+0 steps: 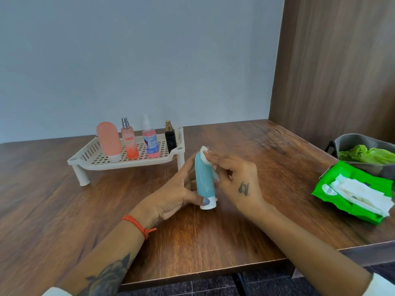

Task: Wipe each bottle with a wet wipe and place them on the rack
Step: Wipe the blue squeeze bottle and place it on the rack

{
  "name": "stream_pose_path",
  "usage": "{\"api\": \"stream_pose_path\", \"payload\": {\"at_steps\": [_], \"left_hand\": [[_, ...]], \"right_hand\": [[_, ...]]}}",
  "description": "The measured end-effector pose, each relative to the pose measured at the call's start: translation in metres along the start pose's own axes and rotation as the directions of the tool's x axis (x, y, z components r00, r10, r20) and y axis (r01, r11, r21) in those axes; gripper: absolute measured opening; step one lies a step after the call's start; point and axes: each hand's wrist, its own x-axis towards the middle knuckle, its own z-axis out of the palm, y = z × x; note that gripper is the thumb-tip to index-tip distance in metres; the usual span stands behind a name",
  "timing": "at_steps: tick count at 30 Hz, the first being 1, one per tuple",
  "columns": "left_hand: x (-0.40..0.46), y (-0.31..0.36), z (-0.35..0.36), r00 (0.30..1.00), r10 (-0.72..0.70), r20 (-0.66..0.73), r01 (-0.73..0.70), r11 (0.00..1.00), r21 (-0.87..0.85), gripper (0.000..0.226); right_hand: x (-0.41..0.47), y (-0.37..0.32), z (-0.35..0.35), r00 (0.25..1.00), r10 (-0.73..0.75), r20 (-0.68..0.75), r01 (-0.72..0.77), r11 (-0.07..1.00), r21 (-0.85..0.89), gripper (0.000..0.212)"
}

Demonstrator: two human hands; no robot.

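Observation:
A teal tube bottle [204, 179] stands on its white cap at the middle of the wooden table [267, 150]. My left hand [179, 193] grips its lower part from the left, thumb near the cap. My right hand [237, 178] pinches a white wet wipe [206, 155] against the tube's top end. Behind them stands a cream slatted rack [94, 161]. It holds a peach tube [109, 142], an orange-pink spray bottle [129, 142], a pink spray bottle [150, 142] and a small black bottle [170, 138], all upright.
A green pack of wet wipes [346, 193] lies open at the table's right edge, white wipes spilling out. Behind it sits a grey bin [352, 142] with a green bag inside. A wooden panel rises on the right, a pale wall behind.

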Motion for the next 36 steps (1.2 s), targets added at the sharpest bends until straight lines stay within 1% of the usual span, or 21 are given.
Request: {"api": "stream_pose_path", "payload": {"at_steps": [1,4,5,6,7,8,9,10,12,16,18,20,22,26,27,29,30,31,33,36], "left_hand": [[0.000,0.000,0.000,1.000,-0.005,0.003,0.005,1.000,0.003,0.099],[-0.001,0.001,0.000,1.000,-0.004,0.011,0.004,1.000,0.004,0.101],[-0.001,0.002,0.000,1.000,0.000,0.004,0.000,1.000,0.006,0.101],[-0.001,0.001,0.001,1.000,0.006,-0.002,-0.006,1.000,0.011,0.100],[-0.001,0.001,0.001,1.000,0.011,-0.007,-0.011,1.000,0.018,0.100],[-0.001,0.000,0.001,1.000,0.015,-0.014,-0.015,1.000,0.027,0.099],[-0.001,0.000,0.001,1.000,0.017,-0.023,-0.016,0.999,0.039,0.099],[-0.001,0.000,0.001,0.999,0.015,-0.030,-0.014,0.999,0.048,0.098],[-0.002,0.001,0.001,0.999,0.010,-0.037,-0.008,0.998,0.061,0.097],[-0.002,0.002,0.000,0.999,0.036,-0.023,-0.035,0.998,0.057,0.096],[-0.002,0.002,-0.001,0.999,0.035,-0.030,-0.034,0.999,0.026,0.095],[-0.002,0.002,-0.001,0.999,0.030,-0.032,-0.030,1.000,0.001,0.097],[-0.002,0.003,-0.001,0.999,0.023,-0.035,-0.023,1.000,0.001,0.099],[-0.001,0.003,0.000,0.999,0.034,-0.034,-0.032,0.998,0.051,0.100],[-0.001,0.003,0.000,0.999,0.032,-0.037,-0.030,0.998,0.055,0.100],[-0.001,0.002,0.000,0.999,0.024,-0.048,-0.022,0.998,0.052,0.098],[-0.001,0.002,0.000,0.998,0.021,-0.055,-0.018,0.998,0.052,0.097],[-0.001,0.001,0.000,0.998,0.022,-0.061,-0.019,0.999,0.050,0.096],[-0.001,0.000,0.000,0.998,0.035,-0.056,-0.032,0.999,0.043,0.094],[-0.002,0.001,0.000,0.998,0.045,-0.036,-0.044,0.999,0.026,0.092]], "right_hand": [[-0.001,0.001,-0.001,0.999,0.035,0.000,-0.035,0.999,0.000,0.028],[-0.004,0.002,-0.006,0.979,0.200,0.050,-0.201,0.980,0.011,0.028],[-0.005,0.002,-0.007,0.969,0.241,0.049,-0.242,0.970,0.013,0.028],[-0.005,0.000,-0.008,0.967,0.256,0.015,-0.256,0.966,0.032,0.027],[-0.004,-0.002,-0.009,0.970,0.240,-0.041,-0.238,0.970,0.057,0.026],[-0.002,-0.004,-0.009,0.976,0.197,-0.092,-0.191,0.979,0.074,0.025],[-0.001,-0.005,-0.008,0.984,0.137,-0.112,-0.129,0.989,0.075,0.023],[0.000,-0.006,-0.006,0.993,0.072,-0.097,-0.065,0.996,0.065,0.022],[-0.002,-0.005,-0.003,0.999,-0.033,-0.025,0.034,0.999,0.028,0.028],[-0.006,0.000,-0.008,0.988,-0.135,0.068,0.138,0.990,-0.029,0.030],[-0.008,0.002,-0.010,0.973,-0.178,0.145,0.186,0.982,-0.043,0.031],[-0.009,0.003,-0.012,0.960,-0.183,0.213,0.194,0.981,-0.029,0.030],[-0.010,0.006,-0.014,0.957,-0.155,0.244,0.152,0.988,0.030,0.024],[-0.012,0.010,-0.021,0.960,-0.011,0.280,-0.039,0.985,0.171,0.018],[-0.011,0.009,-0.022,0.971,-0.005,0.237,-0.038,0.984,0.176,0.016],[-0.006,0.007,-0.020,0.997,-0.046,0.061,0.039,0.994,0.099,0.017],[-0.003,0.006,-0.017,0.998,-0.065,-0.005,0.065,0.996,0.062,0.018],[0.000,0.006,-0.014,0.997,-0.073,-0.026,0.074,0.996,0.046,0.020],[0.000,0.006,-0.007,0.995,-0.098,0.021,0.097,0.994,0.045,0.023],[-0.004,0.007,-0.007,0.987,-0.129,0.097,0.120,0.988,0.100,0.025]]}}
